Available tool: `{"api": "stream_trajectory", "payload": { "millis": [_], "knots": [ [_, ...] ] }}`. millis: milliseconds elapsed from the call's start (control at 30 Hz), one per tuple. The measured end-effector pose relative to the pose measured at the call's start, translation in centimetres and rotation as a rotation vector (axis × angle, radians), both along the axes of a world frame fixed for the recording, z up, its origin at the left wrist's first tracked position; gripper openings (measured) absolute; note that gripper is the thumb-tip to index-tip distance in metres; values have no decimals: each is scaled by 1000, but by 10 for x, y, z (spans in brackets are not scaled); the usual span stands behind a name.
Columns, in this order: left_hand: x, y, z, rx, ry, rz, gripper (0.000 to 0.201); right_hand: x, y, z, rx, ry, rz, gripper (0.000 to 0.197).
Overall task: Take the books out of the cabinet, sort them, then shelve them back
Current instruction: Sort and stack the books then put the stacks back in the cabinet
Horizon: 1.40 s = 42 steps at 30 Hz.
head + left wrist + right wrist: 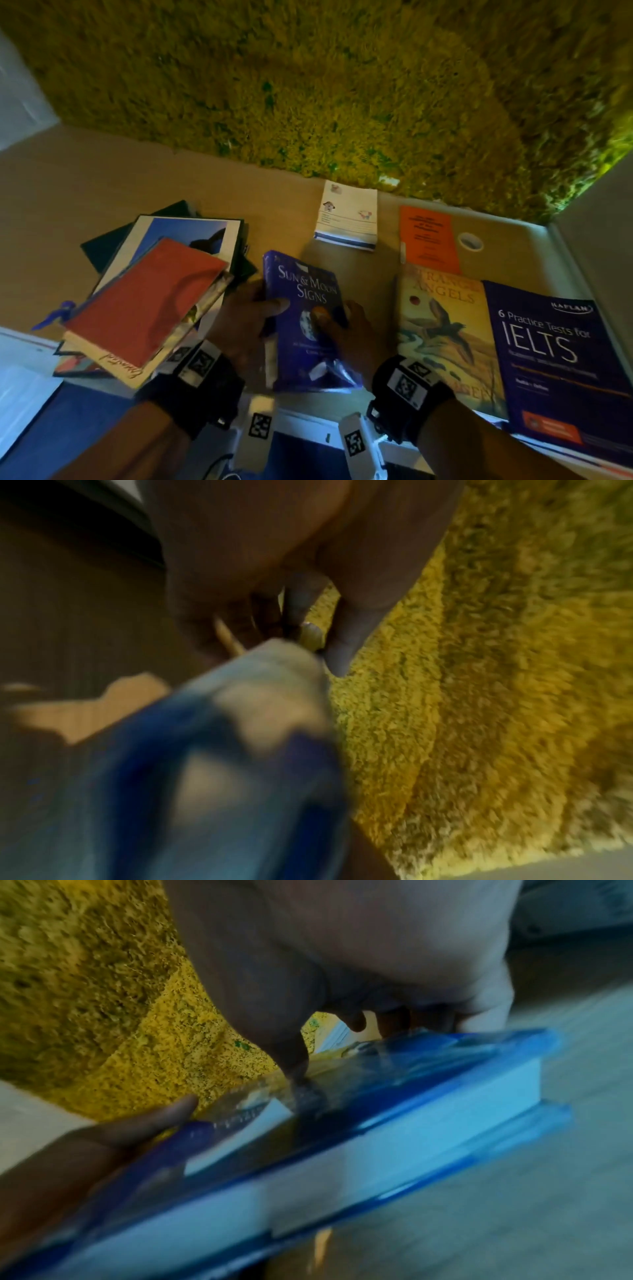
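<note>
A: What is held nearest the camera, at lower centre of the head view?

B: A blue book [310, 318] with a glossy cover is gripped by both hands. The left hand [245, 322] is clamped on its left edge, thumb laid over the cover; the right hand [346, 330] is curled onto the cover from the right. In the right wrist view its near end is seen raised off the wooden tabletop [102, 192], pale page block showing between stiff boards. It is probably being carried toward a sorted group.

A: And to either side?

B: At lower left, a loose stack [164, 274] is topped by a matte red book [144, 301], lying skewed, so likely unsorted. At lower right, a yellow book with a bird [442, 329] and a dark test book [561, 356] are laid flat side by side, seemingly already grouped.

A: Farther back?

B: An orange booklet [428, 236] and a white booklet [347, 214] are set near the tabletop's far edge. Beyond, a shaggy yellow rug [308, 85] fills the upper frame. No cabinet is seen.
</note>
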State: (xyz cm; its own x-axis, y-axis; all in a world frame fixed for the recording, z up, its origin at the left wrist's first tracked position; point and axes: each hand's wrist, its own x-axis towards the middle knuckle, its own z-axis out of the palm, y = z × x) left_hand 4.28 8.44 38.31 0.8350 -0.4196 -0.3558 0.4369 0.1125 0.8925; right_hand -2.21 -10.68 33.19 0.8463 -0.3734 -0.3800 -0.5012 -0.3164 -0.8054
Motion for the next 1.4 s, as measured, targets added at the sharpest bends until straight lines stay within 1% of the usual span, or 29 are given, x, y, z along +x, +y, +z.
{"api": "stream_trajectory", "payload": {
  "millis": [100,133,233,267,300,367,433,467,533,600,667,733,767,800,833,867,900,967,1033,1100,1133,1167,1200,1233,1267,1300,1333,1367,1400],
  "knots": [
    [-4,-16,25,-46,-118,-4,53,0,8,20,156,-100,-49,67],
    [0,-19,31,-87,-122,-12,56,1,6,31,162,-150,-48,62],
    [7,-33,55,-204,-59,24,45,-2,-21,74,102,-313,6,46],
    [6,-41,62,-237,-27,12,42,-6,-35,87,69,-364,19,41],
    [3,-50,65,-284,7,-8,41,-12,-51,98,50,-408,14,41],
    [-9,-77,62,-332,73,-44,41,-28,-82,114,83,-461,-54,40],
    [-26,-111,54,-319,147,-61,39,-48,-110,117,114,-455,-125,31],
    [-34,-129,49,-312,175,-67,37,-59,-125,113,108,-432,-167,31],
    [-47,-160,43,-256,176,-110,33,-81,-148,103,120,-379,-237,38],
    [-52,-181,37,-169,112,-170,29,-99,-166,87,146,-337,-297,44],
    [-50,-194,23,9,-28,-244,29,-112,-176,72,127,-297,-368,46],
    [-44,-202,3,182,-225,-336,33,-121,-183,59,-28,-231,-364,31],
    [-41,-205,-9,264,-317,-380,37,-123,-186,53,-100,-203,-362,29],
    [-38,-206,-20,345,-398,-420,40,-125,-189,47,-159,-184,-363,36],
    [-41,-205,-17,377,-445,-430,39,-125,-192,41,-180,-181,-358,44],
    [-44,-203,-16,365,-458,-421,33,-125,-193,41,-170,-171,-351,49],
    [-48,-202,-14,340,-468,-405,30,-123,-195,39,-138,-176,-329,48],
    [-55,-197,-10,322,-470,-398,35,-120,-197,42,-109,-140,-266,39],
    [-56,-190,-6,282,-439,-419,44,-116,-201,50,-219,-131,-185,30],
    [-51,-181,-3,226,-356,-449,45,-109,-205,62,-400,-167,-225,25],
    [-46,-175,-3,220,-319,-460,45,-102,-208,65,-476,-168,-289,35],
    [-42,-169,0,253,-306,-446,50,-94,-207,71,-552,-164,-305,48],
    [-37,-160,3,313,-307,-429,59,-83,-200,79,-604,-178,-286,54],
    [-33,-148,6,384,-317,-399,66,-72,-190,88,-611,-225,-233,50],
    [-29,-135,10,430,-336,-370,66,-60,-175,101,-596,-268,-166,40],
    [-25,-122,13,467,-348,-343,64,-49,-157,113,-560,-311,-92,27],
    [-23,-107,22,484,-366,-331,59,-38,-138,120,-524,-311,-33,16],
    [-19,-91,29,500,-394,-315,53,-29,-116,125,-469,-317,47,11],
    [-14,-73,37,527,-437,-298,47,-20,-93,124,-398,-320,113,11]
  ]
}}
